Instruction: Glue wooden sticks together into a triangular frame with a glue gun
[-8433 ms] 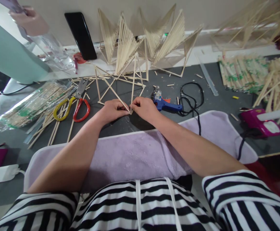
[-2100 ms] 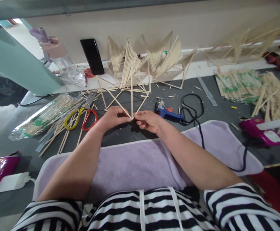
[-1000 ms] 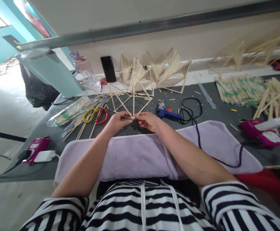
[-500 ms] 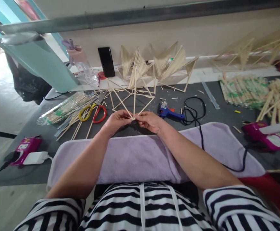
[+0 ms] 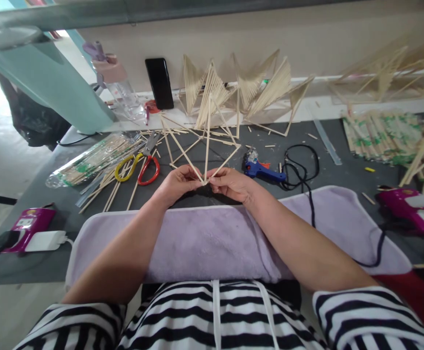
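A frame of thin wooden sticks (image 5: 207,141) stands over the grey table, several sticks meeting at a joint close to me. My left hand (image 5: 180,184) pinches that joint from the left. From the right, my right hand (image 5: 230,184) pinches it too, its fingertips almost touching the left ones. Left of the frame lie scissors (image 5: 135,167) with one yellow and one red handle. To the right of my right hand is a blue glue gun (image 5: 265,171) with a black cord.
Finished stick models (image 5: 212,92) stand along the wall beside a black phone (image 5: 160,83). Bagged sticks (image 5: 95,158) lie left, more packs (image 5: 383,133) right. Magenta power strips (image 5: 33,226) sit at both sides. A lilac towel (image 5: 204,243) covers the near edge.
The view has shifted slightly, with the background moving up and the side objects outward. Both hands keep their pinch on the stick frame's joint.
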The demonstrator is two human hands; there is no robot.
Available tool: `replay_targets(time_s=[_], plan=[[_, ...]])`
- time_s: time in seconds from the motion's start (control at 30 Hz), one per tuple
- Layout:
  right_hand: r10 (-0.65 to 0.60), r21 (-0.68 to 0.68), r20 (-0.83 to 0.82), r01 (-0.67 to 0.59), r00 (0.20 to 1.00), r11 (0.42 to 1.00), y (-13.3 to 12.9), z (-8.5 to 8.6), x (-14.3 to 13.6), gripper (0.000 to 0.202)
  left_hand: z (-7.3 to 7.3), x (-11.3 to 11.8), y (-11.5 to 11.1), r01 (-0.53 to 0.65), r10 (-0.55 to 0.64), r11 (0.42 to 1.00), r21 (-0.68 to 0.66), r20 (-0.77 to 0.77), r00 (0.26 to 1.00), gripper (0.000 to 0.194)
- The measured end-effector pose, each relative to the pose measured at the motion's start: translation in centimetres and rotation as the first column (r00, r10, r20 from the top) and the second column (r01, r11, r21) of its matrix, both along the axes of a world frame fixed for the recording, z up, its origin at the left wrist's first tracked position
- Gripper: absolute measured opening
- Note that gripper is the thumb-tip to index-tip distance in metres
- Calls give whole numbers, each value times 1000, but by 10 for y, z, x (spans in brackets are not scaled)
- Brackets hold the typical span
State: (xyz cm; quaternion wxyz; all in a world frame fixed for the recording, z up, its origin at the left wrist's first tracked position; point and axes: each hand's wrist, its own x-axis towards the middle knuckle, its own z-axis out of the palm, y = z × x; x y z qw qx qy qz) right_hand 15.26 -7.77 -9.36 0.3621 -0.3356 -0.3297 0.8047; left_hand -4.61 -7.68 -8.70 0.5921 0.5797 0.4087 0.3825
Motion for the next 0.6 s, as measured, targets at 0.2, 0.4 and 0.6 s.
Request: replay_targets(time_s=[0.2, 0.4, 0.6], plan=[[-27, 1, 9, 27, 1000, 1000, -1, -2, -3, 34, 2, 3, -1, 13, -13, 1000, 12, 1, 1000, 30], [-71, -48, 34, 73, 997, 996, -2, 2, -7, 34, 3, 6, -2, -21, 21, 1000, -17, 5, 1000, 32], [-89, -50, 39, 90, 995, 995, -4, 4, -9, 32, 3, 2, 1, 16, -15, 1000, -20, 26, 1000, 28]])
